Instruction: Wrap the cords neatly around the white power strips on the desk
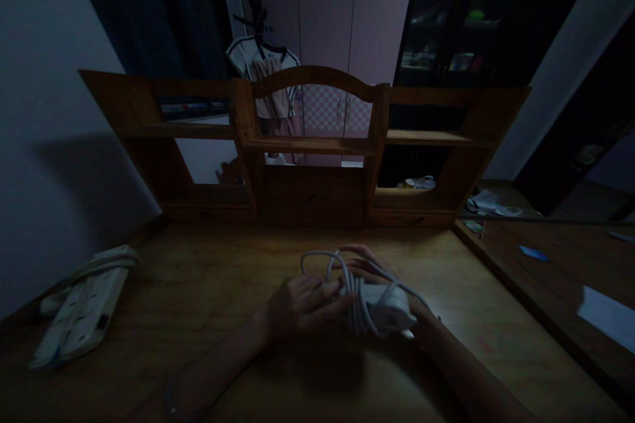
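Over the wooden desk, a white power adapter (394, 310) is held up in front of me, with what looks like its plug end facing me. Several turns of pale cable (358, 304) wrap round its left part, and a loose loop rises above them. My left hand (305, 301) is closed at the wound cable, its fingers pressed against the turns. From behind and the right, my right hand (370, 263) grips the adapter; its fingers show above, while the palm is largely hidden. A strand of cable runs across my right wrist.
A white power strip (82, 317) with its cord bundled on it lies at the desk's left. A wooden shelf unit (310, 144) stands along the back edge. To the right, a lower surface holds a paper sheet (608, 317) and a blue card (533, 252).
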The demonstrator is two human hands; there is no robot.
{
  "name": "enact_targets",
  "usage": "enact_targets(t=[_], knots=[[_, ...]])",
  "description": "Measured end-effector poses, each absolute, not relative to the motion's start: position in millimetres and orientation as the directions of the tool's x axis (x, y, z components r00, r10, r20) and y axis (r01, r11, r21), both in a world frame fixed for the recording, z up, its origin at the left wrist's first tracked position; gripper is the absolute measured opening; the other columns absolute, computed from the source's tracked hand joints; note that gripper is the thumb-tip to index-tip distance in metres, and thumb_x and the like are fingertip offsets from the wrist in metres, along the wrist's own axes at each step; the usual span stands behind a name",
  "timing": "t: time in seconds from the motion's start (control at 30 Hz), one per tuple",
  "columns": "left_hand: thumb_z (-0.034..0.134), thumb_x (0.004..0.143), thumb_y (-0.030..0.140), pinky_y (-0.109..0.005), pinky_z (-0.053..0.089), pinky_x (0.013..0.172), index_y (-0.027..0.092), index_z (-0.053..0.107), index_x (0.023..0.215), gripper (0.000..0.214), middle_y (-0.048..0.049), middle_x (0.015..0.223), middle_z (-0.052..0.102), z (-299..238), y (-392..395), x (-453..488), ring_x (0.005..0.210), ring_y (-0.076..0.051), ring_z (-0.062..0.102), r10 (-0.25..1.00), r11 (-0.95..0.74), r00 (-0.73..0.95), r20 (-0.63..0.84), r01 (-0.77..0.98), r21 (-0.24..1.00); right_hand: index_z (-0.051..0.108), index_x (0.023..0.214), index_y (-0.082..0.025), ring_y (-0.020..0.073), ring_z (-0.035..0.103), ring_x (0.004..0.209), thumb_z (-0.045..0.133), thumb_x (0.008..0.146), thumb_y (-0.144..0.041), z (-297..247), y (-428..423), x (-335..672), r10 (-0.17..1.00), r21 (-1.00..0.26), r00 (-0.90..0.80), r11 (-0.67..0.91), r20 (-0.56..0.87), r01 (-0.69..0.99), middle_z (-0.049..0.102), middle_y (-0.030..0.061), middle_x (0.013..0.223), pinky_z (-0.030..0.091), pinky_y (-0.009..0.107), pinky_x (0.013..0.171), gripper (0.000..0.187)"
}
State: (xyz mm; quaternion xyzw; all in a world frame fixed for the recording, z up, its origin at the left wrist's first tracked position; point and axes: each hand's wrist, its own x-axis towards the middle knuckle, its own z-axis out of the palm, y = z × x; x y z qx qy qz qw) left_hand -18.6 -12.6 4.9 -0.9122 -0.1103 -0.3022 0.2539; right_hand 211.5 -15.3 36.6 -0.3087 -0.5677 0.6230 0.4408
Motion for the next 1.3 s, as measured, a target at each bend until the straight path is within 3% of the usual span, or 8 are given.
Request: enact_targets(t=[0.1,0.3,0.5,0.6,0.73,0.93,1.07,1.3], knots=[[0.056,0.088,0.025,-0.033,0.054,0.075,0.027,0.043,0.139,0.053,-0.0047,0.128,0.055,9.0,-19.4,-11.7,0.096,-0.02,0.059,0.009,-0.831,0.876,0.483,0.275,-0.484,0.045,0.131,-0.027,0.0182,0.064,0.078,0.063,0.082,-0.043,37.9,-12.8,211.7,0.885,-0.96,-0.466,-0.121,0.01,-0.252,0.066,0.0042,0.091,0.049,0.033,0.073,0.054],[0.052,0.089,0.022,-0.035,0.051,0.076,0.034,0.04,0.14,0.054,-0.0038,0.134,0.051,11.1,-22.5,-4.0,0.094,-0.02,0.057,0.047,-0.851,0.907,0.418,0.255,-0.458,0.043,0.135,-0.026,0.0206,0.063,0.096,0.064,0.084,-0.038,38.4,-11.8,218.5,0.841,-0.909,-0.54,-0.248,-0.029,-0.336,0.063,0.0094,0.111,0.049,0.031,0.079,0.057],[0.05,0.091,0.021,-0.033,0.048,0.072,0.038,0.038,0.141,0.055,-0.0022,0.134,0.051,10.3,-20.0,-4.0,0.094,-0.019,0.056,0.067,-0.844,0.906,0.418,0.275,-0.461,0.057,0.12,-0.025,0.0148,0.059,0.094,0.074,0.072,-0.018,35.0,-10.6,220.2,0.87,-0.946,-0.48,-0.059,0.108,-0.319,0.061,0.0042,0.108,0.047,0.027,0.083,0.051],[0.049,0.092,0.022,-0.031,0.047,0.07,0.038,0.037,0.142,0.054,-0.0017,0.14,0.045,10.9,-19.1,-4.3,0.094,-0.018,0.056,0.083,-0.832,0.91,0.406,0.288,-0.474,0.063,0.113,-0.026,0.0161,0.056,0.102,0.075,0.069,-0.018,28.5,-3.9,224.9,0.912,-0.935,-0.393,-0.028,0.121,-0.352,0.056,0.0044,0.123,0.047,0.029,0.089,0.046],[0.049,0.093,0.027,-0.032,0.048,0.074,0.037,0.033,0.144,0.054,-0.0027,0.143,0.043,8.9,-12.6,-6.3,0.092,-0.016,0.056,0.143,-0.836,0.89,0.432,0.342,-0.429,0.065,0.111,-0.029,0.0171,0.06,0.094,0.076,0.067,-0.019,31.9,-0.2,235.5,0.948,-0.908,-0.297,-0.019,0.118,-0.419,0.057,0.0033,0.123,0.048,0.031,0.087,0.047],[0.047,0.092,0.049,-0.037,0.045,0.091,0.016,0.018,0.15,0.073,-0.0121,0.134,0.051,5.9,-3.2,-8.9,0.112,-0.024,0.052,0.318,-0.855,0.84,0.44,0.454,-0.249,0.064,0.109,-0.028,0.0152,0.06,0.093,0.073,0.071,-0.019,42.8,-2.3,241.2,0.974,-0.906,-0.176,0.055,0.141,-0.42,0.058,0.0011,0.119,0.047,0.029,0.089,0.04],[0.056,0.087,0.045,-0.038,0.046,0.089,0.021,0.016,0.151,0.079,-0.0115,0.13,0.053,4.5,-4.0,-7.5,0.111,-0.027,0.054,0.454,-0.809,0.789,0.414,0.56,-0.181,0.059,0.096,-0.025,0.0138,0.058,0.086,0.076,0.068,-0.018,40.5,4.0,237.4,0.969,-0.871,-0.057,0.19,0.241,-0.452,0.06,-0.0005,0.105,0.048,0.026,0.074,0.033],[0.071,0.074,0.034,-0.034,0.048,0.084,0.027,0.022,0.149,0.09,-0.0075,0.116,0.057,-2.5,-0.3,-8.3,0.1,-0.024,0.057,0.703,-0.609,0.536,0.467,0.793,0.007,0.049,0.092,-0.022,0.0144,0.06,0.086,0.072,0.076,-0.02,46.7,0.8,232.9,0.921,-0.884,0.0,0.374,0.39,-0.282,0.057,0.004,0.124,0.049,0.029,0.077,0.027]])
